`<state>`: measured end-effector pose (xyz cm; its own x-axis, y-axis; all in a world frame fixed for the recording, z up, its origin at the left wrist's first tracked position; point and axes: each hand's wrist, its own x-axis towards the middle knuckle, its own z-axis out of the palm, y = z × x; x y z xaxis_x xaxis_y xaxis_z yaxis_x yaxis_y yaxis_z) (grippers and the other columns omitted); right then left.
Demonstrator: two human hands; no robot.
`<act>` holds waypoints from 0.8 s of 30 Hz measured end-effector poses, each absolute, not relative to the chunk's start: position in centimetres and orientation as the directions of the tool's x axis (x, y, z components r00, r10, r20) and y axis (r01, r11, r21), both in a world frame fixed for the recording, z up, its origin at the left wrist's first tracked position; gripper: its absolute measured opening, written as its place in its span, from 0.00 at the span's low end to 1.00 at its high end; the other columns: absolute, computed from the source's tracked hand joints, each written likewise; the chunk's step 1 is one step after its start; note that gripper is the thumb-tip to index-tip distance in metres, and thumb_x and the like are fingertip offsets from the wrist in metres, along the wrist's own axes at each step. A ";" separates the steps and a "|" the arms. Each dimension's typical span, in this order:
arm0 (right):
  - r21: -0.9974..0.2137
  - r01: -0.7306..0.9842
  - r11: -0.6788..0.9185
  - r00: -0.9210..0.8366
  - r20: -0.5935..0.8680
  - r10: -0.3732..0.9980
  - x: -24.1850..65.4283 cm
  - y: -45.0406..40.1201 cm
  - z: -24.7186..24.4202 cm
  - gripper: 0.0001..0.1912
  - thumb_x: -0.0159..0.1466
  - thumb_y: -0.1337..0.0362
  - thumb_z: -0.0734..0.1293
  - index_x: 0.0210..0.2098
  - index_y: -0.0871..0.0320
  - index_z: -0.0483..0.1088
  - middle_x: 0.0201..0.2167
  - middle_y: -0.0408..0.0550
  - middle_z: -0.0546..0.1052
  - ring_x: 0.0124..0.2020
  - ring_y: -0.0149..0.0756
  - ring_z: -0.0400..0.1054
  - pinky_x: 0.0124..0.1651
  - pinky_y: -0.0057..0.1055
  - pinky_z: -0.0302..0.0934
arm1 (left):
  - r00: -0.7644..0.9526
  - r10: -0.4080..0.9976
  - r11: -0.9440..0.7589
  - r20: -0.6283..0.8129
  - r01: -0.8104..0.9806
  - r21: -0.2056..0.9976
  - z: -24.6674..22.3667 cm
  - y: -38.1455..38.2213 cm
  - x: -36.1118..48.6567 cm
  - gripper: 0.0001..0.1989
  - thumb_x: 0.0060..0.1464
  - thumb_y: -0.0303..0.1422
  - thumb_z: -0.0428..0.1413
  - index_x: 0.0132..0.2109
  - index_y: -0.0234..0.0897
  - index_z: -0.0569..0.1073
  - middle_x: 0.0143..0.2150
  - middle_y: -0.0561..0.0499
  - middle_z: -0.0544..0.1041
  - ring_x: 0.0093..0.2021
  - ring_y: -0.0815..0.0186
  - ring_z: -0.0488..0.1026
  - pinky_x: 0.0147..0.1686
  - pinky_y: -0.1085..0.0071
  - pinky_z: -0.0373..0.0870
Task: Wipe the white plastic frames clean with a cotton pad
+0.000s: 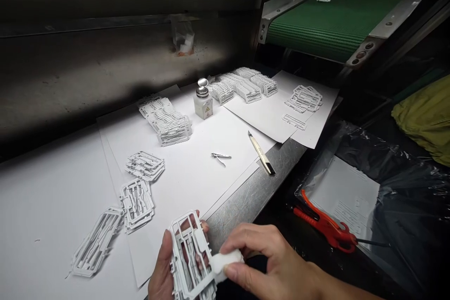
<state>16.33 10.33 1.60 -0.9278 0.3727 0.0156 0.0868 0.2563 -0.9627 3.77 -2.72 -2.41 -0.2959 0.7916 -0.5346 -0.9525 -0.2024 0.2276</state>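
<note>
Closely, the left hand [162, 272] is clamping a white plastic parts frame [188, 255] tilted upward, while the right hand [260, 258] is pinching a white cloth [225, 262] against it; stacked frames [165, 119] are lying farther off on the paper-covered surface [42, 187].

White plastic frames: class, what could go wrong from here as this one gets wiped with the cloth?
The thin struts of the white plastic frame in the left hand might snap if the right hand presses the cloth too hard. The cloth could also snag on the frame's small tabs. The craft knife lies with its blade showing, so a careless reach could mean a cut.
</note>
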 end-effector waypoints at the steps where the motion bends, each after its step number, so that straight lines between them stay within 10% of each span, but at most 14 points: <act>1: -0.962 0.072 0.262 -0.927 0.033 0.373 16.4 10.2 1.6 0.08 0.56 0.70 0.67 0.37 0.67 0.73 0.30 0.52 0.75 0.30 0.32 0.68 0.34 0.25 0.63 | -0.293 0.786 -0.208 -0.544 -0.955 0.213 -2.4 -2.7 3.8 0.14 0.55 0.32 0.52 0.47 0.36 0.75 0.40 0.45 0.79 0.36 0.62 0.76 0.34 0.71 0.73; 8: -0.937 -0.173 0.302 -0.922 0.262 0.284 15.8 9.1 0.7 0.12 0.59 0.67 0.66 0.39 0.70 0.73 0.32 0.58 0.76 0.33 0.35 0.70 0.36 0.24 0.64 | -0.262 0.817 -0.192 -0.514 -0.964 0.186 -2.6 -2.9 3.8 0.15 0.55 0.34 0.51 0.49 0.38 0.74 0.42 0.47 0.79 0.34 0.64 0.76 0.31 0.72 0.73; 16: -0.932 0.244 0.269 -0.845 -0.068 0.531 17.2 10.0 2.1 0.06 0.56 0.68 0.64 0.27 0.64 0.72 0.21 0.45 0.71 0.21 0.26 0.62 0.24 0.20 0.57 | -0.358 0.849 -0.202 -0.390 -0.900 0.387 -3.4 -2.9 3.3 0.17 0.52 0.36 0.55 0.49 0.37 0.73 0.42 0.45 0.78 0.36 0.62 0.76 0.37 0.66 0.73; 24: -0.915 0.355 0.192 -0.913 -0.295 0.283 15.8 8.7 0.9 0.15 0.52 0.57 0.69 0.34 0.62 0.71 0.17 0.39 0.64 0.16 0.24 0.54 0.19 0.20 0.48 | -0.439 0.691 -0.157 -0.574 -0.867 0.473 -2.3 -2.4 4.3 0.17 0.48 0.35 0.58 0.48 0.42 0.74 0.43 0.50 0.78 0.29 0.67 0.75 0.29 0.76 0.71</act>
